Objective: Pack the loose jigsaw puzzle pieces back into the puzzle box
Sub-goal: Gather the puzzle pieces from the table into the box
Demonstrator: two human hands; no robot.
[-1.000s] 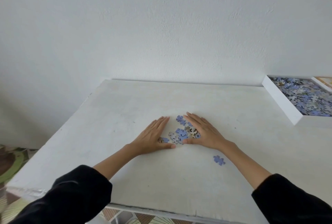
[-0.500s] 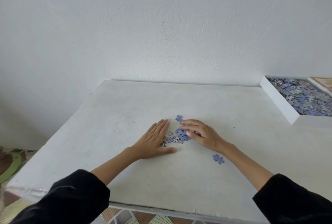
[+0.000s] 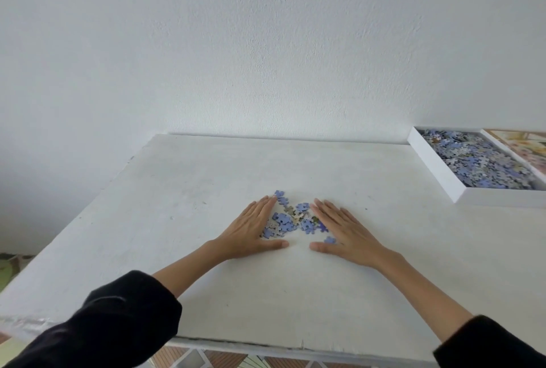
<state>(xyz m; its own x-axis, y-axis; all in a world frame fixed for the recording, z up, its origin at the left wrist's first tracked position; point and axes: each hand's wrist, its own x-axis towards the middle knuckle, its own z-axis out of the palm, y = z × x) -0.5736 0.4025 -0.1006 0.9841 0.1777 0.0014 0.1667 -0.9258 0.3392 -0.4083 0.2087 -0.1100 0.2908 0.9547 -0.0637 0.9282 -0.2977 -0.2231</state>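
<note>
A small heap of loose blue and grey puzzle pieces (image 3: 291, 220) lies on the white table (image 3: 183, 190) between my hands. My left hand (image 3: 251, 230) lies flat with straight fingers against the heap's left side. On the right side my right hand (image 3: 344, 230) lies flat too, fingers straight, with one blue piece (image 3: 330, 240) by its thumb. A single piece (image 3: 279, 192) sits just beyond my left fingertips. The white puzzle box (image 3: 434, 168) stands at the far right, holding many pieces.
A printed sheet or lid (image 3: 523, 146) lies beyond the box at the right edge. The white wall (image 3: 266, 57) rises right behind the table. Patterned floor (image 3: 9, 267) shows past the table's left and front edges.
My right hand has flattened and slid back to the right side of the heap, and the stray piece near my right wrist now lies by my thumb. The view has shifted a little.
</note>
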